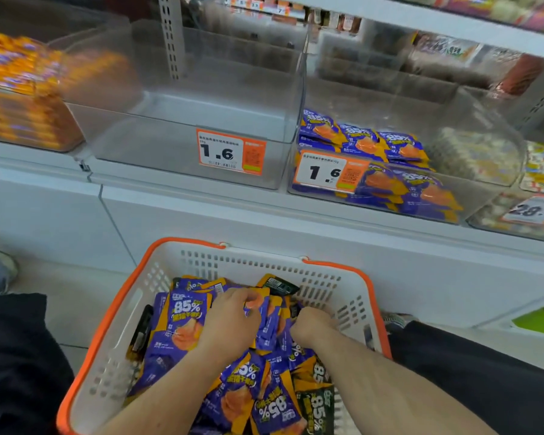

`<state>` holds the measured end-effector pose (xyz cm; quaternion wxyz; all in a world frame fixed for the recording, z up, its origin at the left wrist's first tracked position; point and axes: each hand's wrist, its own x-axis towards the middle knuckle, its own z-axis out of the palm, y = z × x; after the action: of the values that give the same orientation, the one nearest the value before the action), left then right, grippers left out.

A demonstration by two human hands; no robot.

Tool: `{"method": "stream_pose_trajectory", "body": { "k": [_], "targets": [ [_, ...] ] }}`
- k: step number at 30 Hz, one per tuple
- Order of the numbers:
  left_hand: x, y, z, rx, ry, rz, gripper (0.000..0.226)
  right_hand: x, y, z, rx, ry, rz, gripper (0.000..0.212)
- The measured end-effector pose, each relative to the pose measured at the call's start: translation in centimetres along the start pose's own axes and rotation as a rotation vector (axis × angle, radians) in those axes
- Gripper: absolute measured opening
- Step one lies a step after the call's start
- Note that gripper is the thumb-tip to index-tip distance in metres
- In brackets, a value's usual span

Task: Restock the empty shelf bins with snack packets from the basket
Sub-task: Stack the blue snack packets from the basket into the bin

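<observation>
Both hands are seen inside the white perforated plastic basket with orange rim point(198, 262), which is placed on the floor before the shelf. The left hand point(231, 318) is curled, its fingers closed on purple-and-orange snack packets point(186, 324) at the top of the heap. The right hand point(311, 324) is curled down into the packets; whether one is gripped cannot be told. The clear plastic shelf bin tagged 1.6 point(182, 114) is seen bare; the neighbouring clear bin point(390, 171) is partly filled with matching packets.

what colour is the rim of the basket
Orange, around a white basket; the head view shows it clearly.
</observation>
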<state>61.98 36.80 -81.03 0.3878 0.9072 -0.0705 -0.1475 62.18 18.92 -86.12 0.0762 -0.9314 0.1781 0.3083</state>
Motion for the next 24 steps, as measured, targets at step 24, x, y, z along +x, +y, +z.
{"method": "stream_pose_trajectory", "body": {
  "k": [24],
  "targets": [
    [-0.4, 10.0, -6.1, -0.834, 0.223, 0.178, 0.027, -15.3, -1.6, -19.7, 0.787, 0.565, -0.445, 0.032]
  ]
}}
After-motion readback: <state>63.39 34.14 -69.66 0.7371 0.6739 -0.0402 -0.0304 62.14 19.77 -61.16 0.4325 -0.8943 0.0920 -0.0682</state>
